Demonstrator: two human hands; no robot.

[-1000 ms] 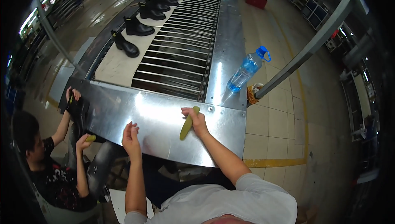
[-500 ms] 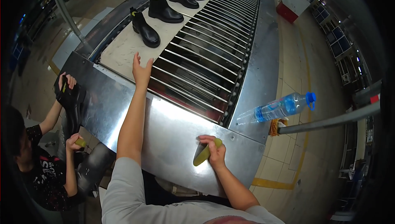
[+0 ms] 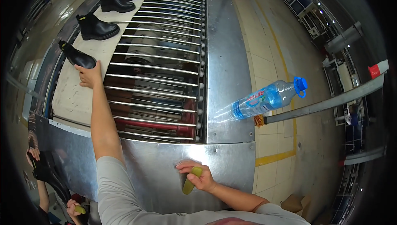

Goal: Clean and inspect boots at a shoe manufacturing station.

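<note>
Boot [image 3: 77, 56] under your left hand [image 3: 89, 74] lies tipped on the pale belt, toe toward you; your fingers rest on its toe but have not closed around it, so the pickup looks barely begun. Your right hand [image 3: 198, 176] is wrapped around a small yellow-green tool [image 3: 191, 181], pressed on the shiny steel surface [image 3: 231, 163] close to your body. More black, glossy boots [image 3: 96, 27] stand upright beyond your left hand, beside bare metal rollers [image 3: 157, 80]. A clear blue-capped bottle [image 3: 266, 99] lies beyond your right hand.
</note>
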